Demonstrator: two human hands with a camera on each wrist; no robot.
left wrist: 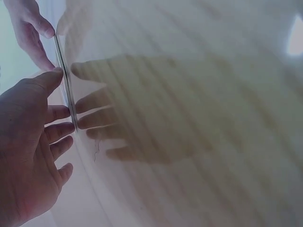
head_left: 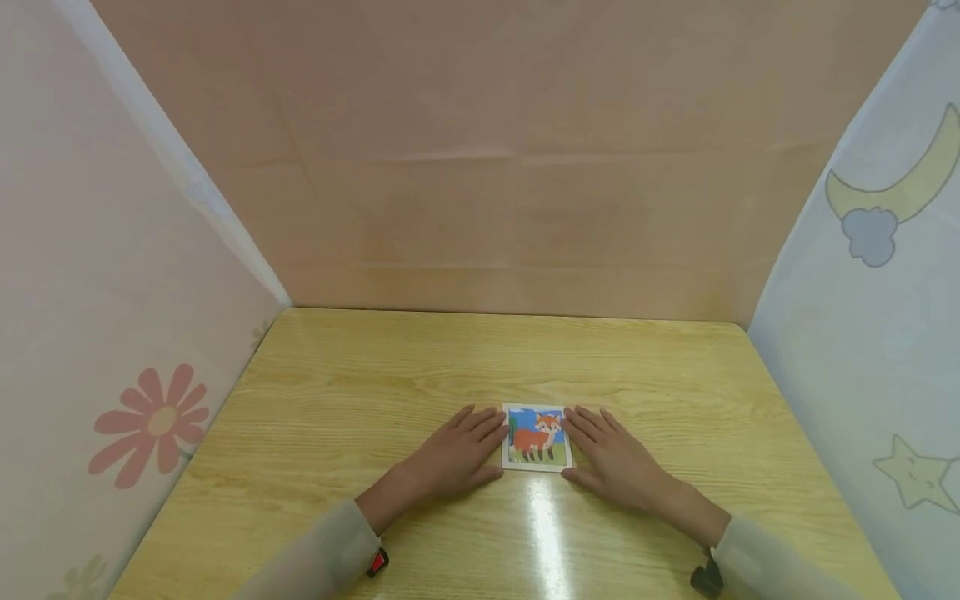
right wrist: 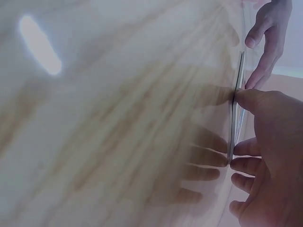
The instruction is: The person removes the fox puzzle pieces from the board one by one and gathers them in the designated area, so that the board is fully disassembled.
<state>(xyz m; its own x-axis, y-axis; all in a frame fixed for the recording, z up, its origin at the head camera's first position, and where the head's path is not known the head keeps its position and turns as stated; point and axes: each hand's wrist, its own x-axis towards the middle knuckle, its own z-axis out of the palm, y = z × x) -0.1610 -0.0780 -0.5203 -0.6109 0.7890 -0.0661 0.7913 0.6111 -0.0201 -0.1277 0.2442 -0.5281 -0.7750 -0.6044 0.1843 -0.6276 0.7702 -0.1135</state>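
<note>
A thin square picture board [head_left: 537,437] with a white border lies flat on the table; it shows an orange fox on grass under a blue sky. My left hand [head_left: 459,455] rests at its left edge, fingers extended, thumb near the lower corner. Mirroring it, my right hand [head_left: 619,460] touches the right edge with spread fingers. In the left wrist view the board [left wrist: 65,78] appears edge-on, with the left thumb and fingertips against it. The right wrist view likewise shows the board's thin edge [right wrist: 234,113] at the right fingertips.
The wood-grain table [head_left: 360,375] has a glossy surface with a bright reflection in front of the board. A plain tan backdrop [head_left: 517,167] stands behind. Patterned side panels carry a pink flower [head_left: 161,421] at left and a yellow moon [head_left: 900,196] at right.
</note>
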